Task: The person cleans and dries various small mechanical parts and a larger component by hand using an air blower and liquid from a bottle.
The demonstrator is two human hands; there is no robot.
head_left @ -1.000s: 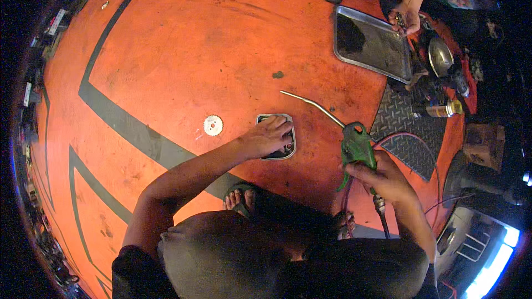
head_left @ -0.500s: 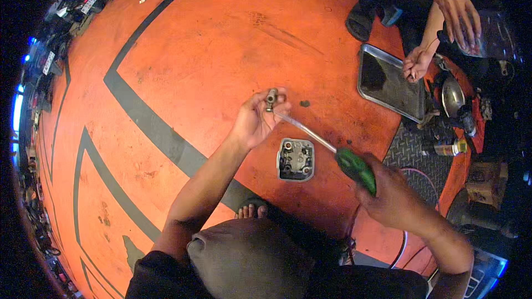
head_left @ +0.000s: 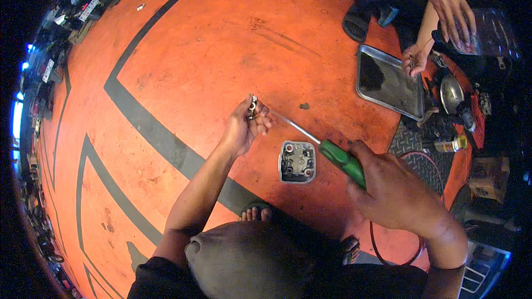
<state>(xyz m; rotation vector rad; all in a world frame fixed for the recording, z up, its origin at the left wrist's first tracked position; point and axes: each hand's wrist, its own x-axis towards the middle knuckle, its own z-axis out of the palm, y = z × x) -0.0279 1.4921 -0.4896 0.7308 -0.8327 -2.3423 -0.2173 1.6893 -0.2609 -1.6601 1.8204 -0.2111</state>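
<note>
In my left hand [head_left: 242, 130], a small shiny metal part [head_left: 252, 107] with a ring-like end, shaped like a rocker arm, is pinched between thumb and fingers. My right hand [head_left: 384, 184] grips the green handle of a screwdriver [head_left: 341, 160]. Its metal shaft points up and left toward the small part; the tip is blurred near my left fingertips, and I cannot tell whether it touches. Below and between my hands, a squarish metal cylinder head [head_left: 297, 162] lies on the orange floor [head_left: 221, 50].
Across from me, a co-worker's hand [head_left: 453, 16] is on a clear plastic bottle [head_left: 490, 33]; the other hand [head_left: 415, 60] is over a metal tray [head_left: 388, 102] with dark liquid. A metal bowl [head_left: 451, 94] and a spray can [head_left: 451, 144] lie at the right. My foot [head_left: 255, 213] is near the cylinder head.
My left hand has moved left and slightly down, turning the metal part. The screwdriver in my right hand has shifted left too. The co-worker's hands have barely moved.
</note>
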